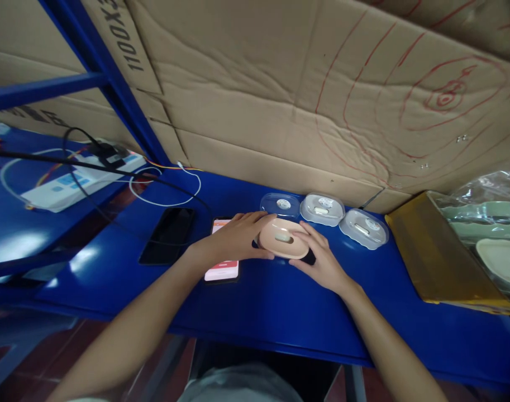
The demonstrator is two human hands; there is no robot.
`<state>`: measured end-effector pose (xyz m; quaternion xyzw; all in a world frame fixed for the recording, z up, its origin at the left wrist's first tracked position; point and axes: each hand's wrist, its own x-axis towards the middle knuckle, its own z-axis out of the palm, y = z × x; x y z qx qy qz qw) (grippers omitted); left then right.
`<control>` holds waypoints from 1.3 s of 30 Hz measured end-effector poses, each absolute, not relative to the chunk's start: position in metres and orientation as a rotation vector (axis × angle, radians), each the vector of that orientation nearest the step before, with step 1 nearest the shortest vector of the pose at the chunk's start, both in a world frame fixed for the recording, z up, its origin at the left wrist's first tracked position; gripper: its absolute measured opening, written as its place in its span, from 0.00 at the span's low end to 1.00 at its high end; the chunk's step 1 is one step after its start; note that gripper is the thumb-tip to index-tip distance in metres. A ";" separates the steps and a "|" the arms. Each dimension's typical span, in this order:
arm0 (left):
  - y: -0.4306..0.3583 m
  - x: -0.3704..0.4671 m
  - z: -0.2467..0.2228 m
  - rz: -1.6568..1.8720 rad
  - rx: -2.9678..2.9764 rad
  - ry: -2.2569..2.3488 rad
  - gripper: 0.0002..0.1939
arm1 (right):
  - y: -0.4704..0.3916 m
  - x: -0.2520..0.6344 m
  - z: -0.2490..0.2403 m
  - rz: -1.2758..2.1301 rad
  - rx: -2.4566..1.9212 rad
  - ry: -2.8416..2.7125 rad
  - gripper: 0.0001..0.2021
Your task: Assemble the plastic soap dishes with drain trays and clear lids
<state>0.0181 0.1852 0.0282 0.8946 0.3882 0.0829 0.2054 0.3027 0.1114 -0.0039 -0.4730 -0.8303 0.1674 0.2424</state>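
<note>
A peach-coloured oval dish (273,245) with a slot in its middle is held just above the blue table. My left hand (244,237) grips its left side, fingers along the back rim and thumb at the front. On the right side, my right hand (320,261) holds it between fingers and thumb. Behind it stand a clear plastic lid (275,207), a lidded clear container (322,210) and another lidded container (366,228), each with a round label. A lit phone (222,272) lies partly under my left hand and wrist.
A dark phone (166,237) lies on the blue table (271,312) at the left, near white cables and a power strip (70,187). At the right stands a cardboard box (439,257) holding wrapped green and cream dishes. Cardboard (258,100) walls the back.
</note>
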 end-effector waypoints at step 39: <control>0.181 0.023 0.020 0.216 2.624 0.982 0.38 | 0.102 0.294 -0.013 -0.059 -1.310 -2.449 0.19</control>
